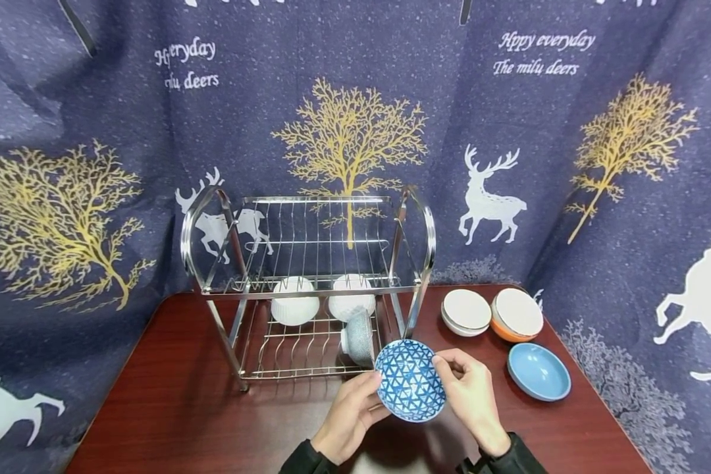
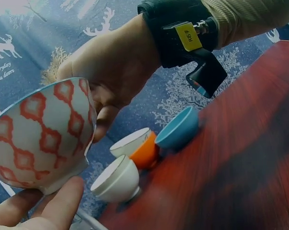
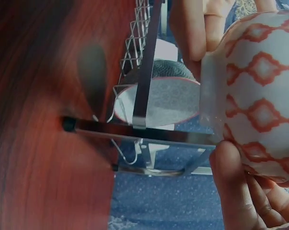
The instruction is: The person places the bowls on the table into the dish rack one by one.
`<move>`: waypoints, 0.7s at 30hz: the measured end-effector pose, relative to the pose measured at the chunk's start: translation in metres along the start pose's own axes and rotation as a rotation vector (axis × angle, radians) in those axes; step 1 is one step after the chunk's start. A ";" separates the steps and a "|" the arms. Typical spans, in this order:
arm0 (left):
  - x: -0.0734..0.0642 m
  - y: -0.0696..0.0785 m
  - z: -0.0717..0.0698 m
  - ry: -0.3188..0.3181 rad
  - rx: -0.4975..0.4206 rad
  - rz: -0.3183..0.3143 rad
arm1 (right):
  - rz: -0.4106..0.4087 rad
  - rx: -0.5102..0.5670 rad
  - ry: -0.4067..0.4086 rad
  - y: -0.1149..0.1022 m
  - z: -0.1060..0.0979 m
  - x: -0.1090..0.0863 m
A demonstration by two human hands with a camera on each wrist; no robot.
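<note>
In the head view a bowl with blue triangles inside is held in front of the dish rack, its opening facing the camera. My left hand grips it at the left side, and my right hand pinches the rim on the right. The left wrist view shows the bowl's outside, white with red diamond shapes, left fingers under the foot. Seen from the right wrist, fingers lie above and below the bowl's foot. Just behind it a grey patterned bowl stands on its side in the rack's lower tier.
The metal two-tier dish rack also bears two white bowls low at the back. At the right of the red-brown table stand stacked white bowls, an orange bowl with a white one in it, and a blue bowl.
</note>
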State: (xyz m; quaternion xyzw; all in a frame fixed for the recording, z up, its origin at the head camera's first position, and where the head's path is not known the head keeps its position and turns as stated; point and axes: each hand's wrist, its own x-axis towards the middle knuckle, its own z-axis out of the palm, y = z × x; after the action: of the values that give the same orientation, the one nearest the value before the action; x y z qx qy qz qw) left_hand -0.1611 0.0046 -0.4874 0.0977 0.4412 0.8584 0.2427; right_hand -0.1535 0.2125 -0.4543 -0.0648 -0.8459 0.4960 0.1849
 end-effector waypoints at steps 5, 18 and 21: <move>-0.004 0.005 -0.005 0.021 0.034 0.042 | -0.064 0.031 -0.018 -0.002 0.006 0.001; -0.023 0.044 -0.027 0.228 0.110 0.239 | -0.170 0.026 -0.019 0.010 0.035 0.020; -0.024 0.051 -0.031 0.318 0.154 0.302 | -0.157 -0.002 -0.032 0.014 0.039 0.023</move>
State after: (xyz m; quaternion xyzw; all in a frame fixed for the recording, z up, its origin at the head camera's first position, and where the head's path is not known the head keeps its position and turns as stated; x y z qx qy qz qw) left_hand -0.1694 -0.0543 -0.4635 0.0443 0.5183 0.8535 0.0310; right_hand -0.1905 0.1940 -0.4780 0.0094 -0.8517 0.4801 0.2098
